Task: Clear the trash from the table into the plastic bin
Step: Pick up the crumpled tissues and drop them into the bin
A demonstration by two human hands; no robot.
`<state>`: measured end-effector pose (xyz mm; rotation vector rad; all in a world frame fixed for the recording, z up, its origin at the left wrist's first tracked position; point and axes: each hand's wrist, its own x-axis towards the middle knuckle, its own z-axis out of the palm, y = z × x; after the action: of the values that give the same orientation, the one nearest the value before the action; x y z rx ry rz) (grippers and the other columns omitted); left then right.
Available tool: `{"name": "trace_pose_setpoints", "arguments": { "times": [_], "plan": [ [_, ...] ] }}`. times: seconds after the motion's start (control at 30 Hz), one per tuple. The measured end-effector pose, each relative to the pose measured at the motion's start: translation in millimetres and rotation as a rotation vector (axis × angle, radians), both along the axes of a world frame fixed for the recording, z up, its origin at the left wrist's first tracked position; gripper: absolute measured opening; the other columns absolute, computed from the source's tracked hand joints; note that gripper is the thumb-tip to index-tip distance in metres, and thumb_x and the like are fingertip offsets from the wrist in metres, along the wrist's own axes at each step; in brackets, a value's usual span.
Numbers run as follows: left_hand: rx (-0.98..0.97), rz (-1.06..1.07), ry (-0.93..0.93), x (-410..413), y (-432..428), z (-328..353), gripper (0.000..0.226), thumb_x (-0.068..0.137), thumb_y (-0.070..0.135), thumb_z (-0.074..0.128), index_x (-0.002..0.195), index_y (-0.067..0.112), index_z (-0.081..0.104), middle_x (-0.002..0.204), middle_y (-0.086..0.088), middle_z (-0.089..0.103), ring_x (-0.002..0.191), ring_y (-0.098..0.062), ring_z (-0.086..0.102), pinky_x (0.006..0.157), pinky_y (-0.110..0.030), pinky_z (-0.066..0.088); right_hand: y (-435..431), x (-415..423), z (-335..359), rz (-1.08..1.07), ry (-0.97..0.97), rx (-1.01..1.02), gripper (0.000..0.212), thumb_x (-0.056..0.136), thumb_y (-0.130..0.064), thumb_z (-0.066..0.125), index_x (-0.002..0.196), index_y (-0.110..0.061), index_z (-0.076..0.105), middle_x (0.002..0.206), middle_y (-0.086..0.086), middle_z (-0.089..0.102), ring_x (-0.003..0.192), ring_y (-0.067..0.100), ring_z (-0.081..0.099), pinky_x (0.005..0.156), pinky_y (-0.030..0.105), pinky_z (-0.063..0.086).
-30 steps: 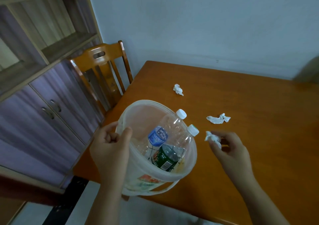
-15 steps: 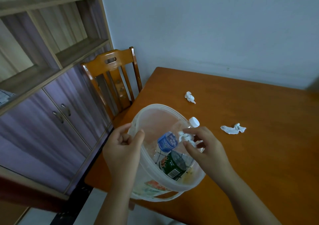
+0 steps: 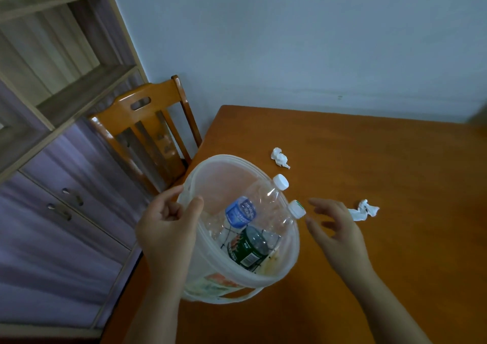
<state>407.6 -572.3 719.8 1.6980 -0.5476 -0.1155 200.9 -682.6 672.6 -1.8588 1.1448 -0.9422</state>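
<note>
While the left hand (image 3: 168, 222) is pinching the plastic bin (image 3: 279, 272) rim at the tabletop (image 3: 369, 159) edge, the spread, empty right hand (image 3: 334, 230) is risking knocking it off, reaching for the tissue wad (image 3: 363, 210) just beyond its fingertips

White tissues (image 3: 280, 157) on an orange-brown table (image 3: 369, 159).

A home dining corner: wooden table (image 3: 369, 145), matching chair (image 3: 147, 122), and a shelved cabinet (image 3: 52, 101) against the wall.
</note>
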Motion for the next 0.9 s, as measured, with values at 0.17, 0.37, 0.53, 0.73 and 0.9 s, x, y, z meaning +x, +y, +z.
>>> {"name": "trace_pose_setpoints", "arguments": {
  "times": [0.17, 0.37, 0.53, 0.73, 0.9],
  "plan": [
    [0.035, -0.011, 0.002, 3, -38, -1, 0.021, 0.070, 0.021, 0.072, 0.091, 0.025, 0.067, 0.063, 0.001, 0.059, 0.050, 0.005, 0.052, 0.043, -0.010, 0.043, -53, -36, -51, -0.183, 0.234, 0.103, 0.033, 0.080, -0.015, 0.064, 0.113, -0.017, 0.057, 0.112, 0.004, 0.055, 0.103, 0.018, 0.052, 0.080, 0.028, 0.043],
    [0.060, -0.047, -0.012, 0, -72, -6, 0.023, 0.069, 0.022, 0.073, 0.091, 0.027, 0.067, 0.065, 0.001, 0.061, 0.051, 0.004, 0.053, 0.043, -0.012, 0.045, -104, -66, -99, -0.280, 0.365, 0.159, 0.036, 0.080, -0.014, 0.064, 0.114, -0.008, 0.056, 0.125, 0.017, 0.053, 0.117, 0.030, 0.045, 0.090, 0.037, 0.036],
    [0.044, -0.054, -0.024, -3, -84, -8, 0.021, 0.067, 0.024, 0.073, 0.077, 0.040, 0.063, 0.061, 0.008, 0.060, 0.054, 0.004, 0.055, 0.045, -0.011, 0.046, -139, -77, -124, -0.267, 0.426, 0.232, 0.039, 0.084, -0.018, 0.057, 0.122, -0.010, 0.050, 0.139, 0.015, 0.040, 0.127, 0.032, 0.034, 0.096, 0.047, 0.037],
    [0.047, -0.042, -0.047, -3, -83, -7, 0.024, 0.069, 0.019, 0.073, 0.078, 0.039, 0.063, 0.065, 0.009, 0.059, 0.055, 0.009, 0.054, 0.046, -0.009, 0.046, -143, -79, -144, -0.291, 0.515, 0.287, 0.039, 0.083, -0.028, 0.060, 0.117, -0.011, 0.054, 0.125, 0.016, 0.049, 0.115, 0.032, 0.042, 0.092, 0.047, 0.041],
    [0.056, -0.041, -0.042, 4, -75, -10, 0.025, 0.069, 0.018, 0.073, 0.078, 0.038, 0.063, 0.067, 0.004, 0.060, 0.054, 0.006, 0.054, 0.047, -0.012, 0.047, -120, -72, -155, -0.297, 0.569, 0.256, 0.034, 0.082, -0.033, 0.060, 0.113, -0.018, 0.060, 0.120, 0.010, 0.051, 0.110, 0.027, 0.041, 0.086, 0.041, 0.041]
  ]
}}
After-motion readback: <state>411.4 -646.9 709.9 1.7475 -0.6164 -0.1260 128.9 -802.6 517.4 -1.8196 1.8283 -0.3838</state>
